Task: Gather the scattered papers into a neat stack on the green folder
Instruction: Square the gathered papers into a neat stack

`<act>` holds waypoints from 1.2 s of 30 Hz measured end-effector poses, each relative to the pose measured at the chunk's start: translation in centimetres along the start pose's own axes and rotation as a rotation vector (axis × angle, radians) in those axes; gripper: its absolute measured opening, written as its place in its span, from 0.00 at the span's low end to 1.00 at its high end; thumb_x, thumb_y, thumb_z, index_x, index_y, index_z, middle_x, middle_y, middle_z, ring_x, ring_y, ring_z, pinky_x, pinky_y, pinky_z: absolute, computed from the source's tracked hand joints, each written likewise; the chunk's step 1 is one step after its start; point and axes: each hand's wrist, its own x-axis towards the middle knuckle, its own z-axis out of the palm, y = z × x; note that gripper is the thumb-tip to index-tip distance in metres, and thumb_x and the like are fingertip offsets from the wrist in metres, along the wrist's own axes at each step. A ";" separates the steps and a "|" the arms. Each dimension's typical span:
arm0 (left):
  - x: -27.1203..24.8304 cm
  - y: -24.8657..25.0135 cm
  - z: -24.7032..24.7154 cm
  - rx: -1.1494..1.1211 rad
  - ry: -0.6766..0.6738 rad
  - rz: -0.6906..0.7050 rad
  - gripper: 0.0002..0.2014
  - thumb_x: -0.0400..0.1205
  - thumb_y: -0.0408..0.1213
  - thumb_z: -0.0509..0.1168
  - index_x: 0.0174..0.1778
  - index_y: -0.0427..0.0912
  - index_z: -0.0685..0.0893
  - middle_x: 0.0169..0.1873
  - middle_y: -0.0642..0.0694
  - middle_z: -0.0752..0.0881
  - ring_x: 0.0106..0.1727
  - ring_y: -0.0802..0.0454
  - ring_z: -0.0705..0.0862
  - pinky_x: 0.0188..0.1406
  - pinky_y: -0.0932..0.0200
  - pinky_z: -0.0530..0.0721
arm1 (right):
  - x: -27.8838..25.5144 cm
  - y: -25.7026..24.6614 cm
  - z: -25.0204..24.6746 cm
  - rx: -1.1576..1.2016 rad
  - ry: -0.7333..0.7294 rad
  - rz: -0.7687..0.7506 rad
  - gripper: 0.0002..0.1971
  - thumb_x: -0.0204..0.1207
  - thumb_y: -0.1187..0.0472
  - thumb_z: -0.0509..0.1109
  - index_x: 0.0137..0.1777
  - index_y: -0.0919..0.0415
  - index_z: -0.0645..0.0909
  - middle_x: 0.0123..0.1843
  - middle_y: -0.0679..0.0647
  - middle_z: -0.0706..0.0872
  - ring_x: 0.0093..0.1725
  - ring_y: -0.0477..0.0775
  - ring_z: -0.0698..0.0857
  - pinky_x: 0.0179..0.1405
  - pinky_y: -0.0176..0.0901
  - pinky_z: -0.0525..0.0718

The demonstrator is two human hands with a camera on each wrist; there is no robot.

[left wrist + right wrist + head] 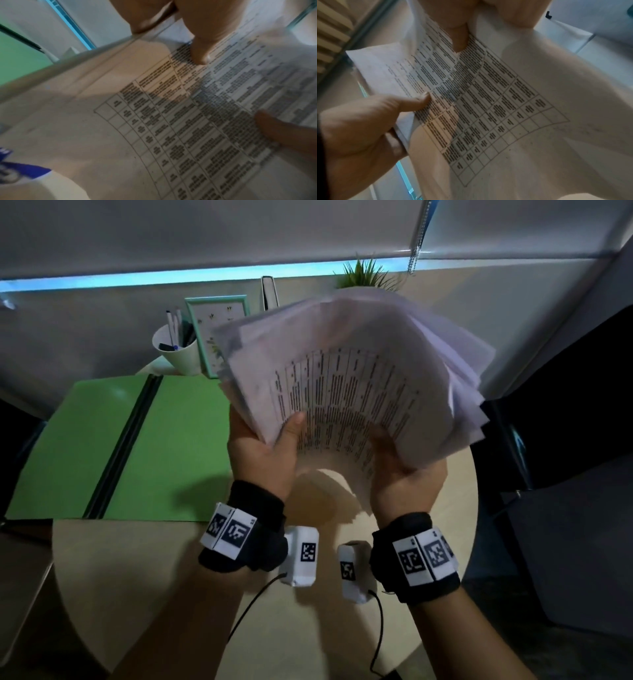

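Note:
A thick, uneven bundle of white papers (356, 371) with a printed table on the near sheet is held up above the round table, its sheets fanned out at the right. My left hand (270, 446) grips its lower left edge, thumb on the front sheet. My right hand (407, 470) grips the lower right edge. The wrist views show the printed sheet (197, 121) (479, 108) close up, with a thumb (200, 54) (458, 40) pressed on it. The open green folder (113, 446) lies flat on the table to the left, nothing on it.
A white cup of pens (178, 347), a teal picture frame (215, 323), an upright book (270, 292) and a small plant (366, 275) stand at the back by the wall. The beige table (171, 577) ends in a curved edge near me. Dark furniture (565, 508) stands at the right.

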 end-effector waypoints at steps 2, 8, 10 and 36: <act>0.1 -0.4 -0.7 0.012 -0.040 -0.031 0.23 0.71 0.38 0.79 0.61 0.42 0.83 0.48 0.61 0.87 0.52 0.69 0.86 0.51 0.71 0.85 | 0.0 0.5 -0.6 -0.026 -0.012 0.039 0.25 0.67 0.58 0.83 0.62 0.64 0.81 0.57 0.55 0.88 0.58 0.51 0.87 0.56 0.56 0.88; -0.3 -4.6 -0.9 0.131 -0.233 -0.313 0.18 0.67 0.40 0.81 0.51 0.47 0.87 0.40 0.60 0.90 0.44 0.67 0.88 0.46 0.61 0.89 | -1.0 3.3 -1.3 -0.141 -0.187 0.258 0.14 0.63 0.63 0.85 0.42 0.51 0.83 0.39 0.41 0.87 0.33 0.31 0.86 0.34 0.28 0.84; 0.1 -5.1 -0.5 0.149 -0.224 -0.298 0.19 0.67 0.38 0.81 0.52 0.44 0.87 0.39 0.60 0.89 0.44 0.64 0.88 0.41 0.67 0.87 | -0.7 3.5 -1.1 -0.121 -0.150 0.277 0.14 0.63 0.65 0.85 0.40 0.51 0.82 0.38 0.41 0.87 0.31 0.30 0.85 0.33 0.26 0.84; 2.4 -7.4 -7.8 0.446 -0.691 -0.706 0.43 0.60 0.51 0.83 0.70 0.50 0.74 0.67 0.51 0.83 0.67 0.47 0.81 0.69 0.41 0.77 | -0.8 4.1 -0.5 -0.364 -0.478 0.759 0.18 0.62 0.71 0.84 0.45 0.68 0.78 0.30 0.63 0.80 0.24 0.56 0.80 0.24 0.44 0.83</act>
